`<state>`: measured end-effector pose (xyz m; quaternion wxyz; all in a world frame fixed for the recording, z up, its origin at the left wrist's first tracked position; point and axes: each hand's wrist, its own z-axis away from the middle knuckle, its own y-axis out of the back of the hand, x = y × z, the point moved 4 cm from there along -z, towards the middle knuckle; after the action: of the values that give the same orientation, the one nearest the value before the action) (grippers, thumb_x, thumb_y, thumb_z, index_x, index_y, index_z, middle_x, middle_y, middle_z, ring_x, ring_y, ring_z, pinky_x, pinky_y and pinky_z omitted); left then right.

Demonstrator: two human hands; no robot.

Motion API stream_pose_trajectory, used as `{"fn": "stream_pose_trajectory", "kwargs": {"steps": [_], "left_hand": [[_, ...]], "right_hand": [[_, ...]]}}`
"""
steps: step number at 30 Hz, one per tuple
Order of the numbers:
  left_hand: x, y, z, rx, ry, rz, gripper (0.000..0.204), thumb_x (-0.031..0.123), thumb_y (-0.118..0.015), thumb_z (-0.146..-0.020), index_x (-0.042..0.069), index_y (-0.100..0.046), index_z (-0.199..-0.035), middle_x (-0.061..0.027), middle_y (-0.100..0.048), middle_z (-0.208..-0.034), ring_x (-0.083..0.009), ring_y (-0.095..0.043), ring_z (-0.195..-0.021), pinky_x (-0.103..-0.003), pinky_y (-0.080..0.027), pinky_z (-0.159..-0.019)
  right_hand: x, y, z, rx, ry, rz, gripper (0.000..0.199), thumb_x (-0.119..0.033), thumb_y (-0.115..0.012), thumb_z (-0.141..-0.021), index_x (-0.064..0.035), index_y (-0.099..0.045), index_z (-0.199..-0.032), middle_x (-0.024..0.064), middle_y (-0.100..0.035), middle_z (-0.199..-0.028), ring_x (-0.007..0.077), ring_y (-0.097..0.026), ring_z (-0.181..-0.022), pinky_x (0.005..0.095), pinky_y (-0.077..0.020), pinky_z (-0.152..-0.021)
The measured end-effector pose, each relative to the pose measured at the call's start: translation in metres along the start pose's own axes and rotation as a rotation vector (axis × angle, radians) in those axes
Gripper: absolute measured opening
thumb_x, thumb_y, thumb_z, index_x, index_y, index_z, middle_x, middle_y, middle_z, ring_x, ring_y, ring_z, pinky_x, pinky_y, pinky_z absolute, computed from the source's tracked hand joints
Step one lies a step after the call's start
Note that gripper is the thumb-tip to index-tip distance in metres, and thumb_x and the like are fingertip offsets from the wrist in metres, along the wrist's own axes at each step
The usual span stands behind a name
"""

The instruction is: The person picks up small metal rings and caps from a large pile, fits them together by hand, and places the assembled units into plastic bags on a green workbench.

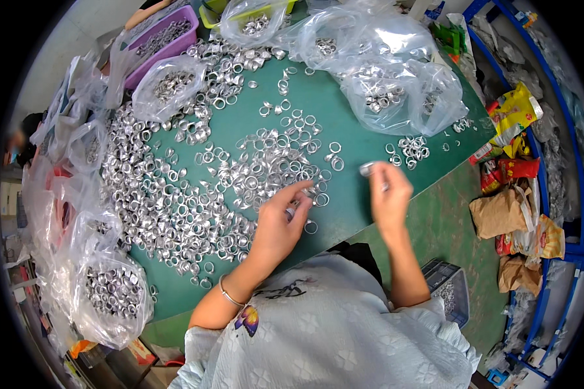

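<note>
Many silver finger rings [266,162] lie in a loose heap on the green tabletop [344,214]. My left hand [280,223] is at the near right edge of the heap, its fingers bent around a silver ring [290,212] partly hidden by them. To the right, above the table's near edge, my right hand [390,194] pinches a ring [366,169] between its fingertips. Another silver spot shows among that hand's fingers; whether it is held or worn I cannot tell. Beyond the right hand lies a small group of rings [414,149].
Clear plastic bags of rings [386,91] stand at the far right, with another bag [113,292] at the near left. A purple bin [165,39] sits at the far left. A grey crate [457,295] is on the floor, near a blue rack [568,162] with snack packets [516,113].
</note>
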<state>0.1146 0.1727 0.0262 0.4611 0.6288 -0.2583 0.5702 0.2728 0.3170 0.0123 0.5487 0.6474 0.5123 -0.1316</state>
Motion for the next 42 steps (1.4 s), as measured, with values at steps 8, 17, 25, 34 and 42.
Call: {"fn": "stream_pose_trajectory", "kwargs": {"steps": [8, 17, 25, 34, 42], "left_hand": [[-0.015, 0.015, 0.010, 0.084, 0.003, -0.172, 0.025, 0.000, -0.065, -0.081, 0.003, -0.064, -0.106, -0.0031, -0.058, -0.074, -0.0096, -0.053, -0.066, -0.023, -0.043, -0.057], [-0.033, -0.026, 0.033, -0.237, -0.366, -0.660, 0.030, 0.015, -0.067, -0.078, 0.008, -0.060, -0.106, -0.0078, -0.053, -0.082, -0.0253, -0.061, -0.069, -0.036, -0.048, -0.056], [-0.035, -0.002, 0.032, -0.087, -0.285, -0.736, 0.021, 0.009, -0.063, -0.079, 0.005, -0.062, -0.100, -0.0093, -0.052, -0.081, -0.0267, -0.061, -0.067, -0.037, -0.049, -0.055], [-0.029, 0.024, 0.028, 0.116, -0.163, -0.491, 0.015, 0.008, -0.063, -0.083, 0.006, -0.064, -0.098, -0.0092, -0.056, -0.076, -0.0291, -0.058, -0.058, -0.039, -0.045, -0.051], [-0.036, 0.039, 0.009, 0.188, -0.160, -0.534, 0.022, 0.005, -0.055, -0.086, 0.004, -0.058, -0.108, -0.0151, -0.060, -0.082, -0.0362, -0.059, -0.063, -0.043, -0.048, -0.054]], "right_hand": [[0.080, 0.049, -0.042, 0.142, 0.061, 0.467, 0.013, -0.010, -0.061, -0.086, 0.0000, -0.065, -0.092, 0.0156, -0.060, -0.086, 0.0348, -0.059, -0.073, 0.0409, -0.0456, -0.065], [0.020, -0.034, -0.007, -0.410, -0.432, -0.353, 0.025, -0.019, -0.055, -0.093, -0.0006, -0.067, -0.081, -0.0007, -0.055, -0.059, 0.0090, -0.047, -0.055, 0.0249, -0.0350, -0.049], [-0.026, -0.085, -0.045, -0.279, 0.155, 0.356, 0.015, -0.021, -0.067, -0.082, -0.0054, -0.067, -0.084, 0.0118, -0.066, -0.082, 0.0342, -0.062, -0.070, 0.0420, -0.0479, -0.060], [0.020, -0.015, -0.054, -0.201, -0.077, 0.061, 0.015, -0.013, -0.066, -0.082, 0.0003, -0.068, -0.088, 0.0073, -0.058, -0.060, 0.0112, -0.051, -0.056, 0.0302, -0.0413, -0.053], [0.044, 0.045, -0.059, -0.059, -0.155, 0.610, 0.018, -0.017, -0.062, -0.087, 0.0008, -0.068, -0.087, 0.0152, -0.058, -0.061, 0.0181, -0.053, -0.051, 0.0342, -0.0412, -0.052]]}}
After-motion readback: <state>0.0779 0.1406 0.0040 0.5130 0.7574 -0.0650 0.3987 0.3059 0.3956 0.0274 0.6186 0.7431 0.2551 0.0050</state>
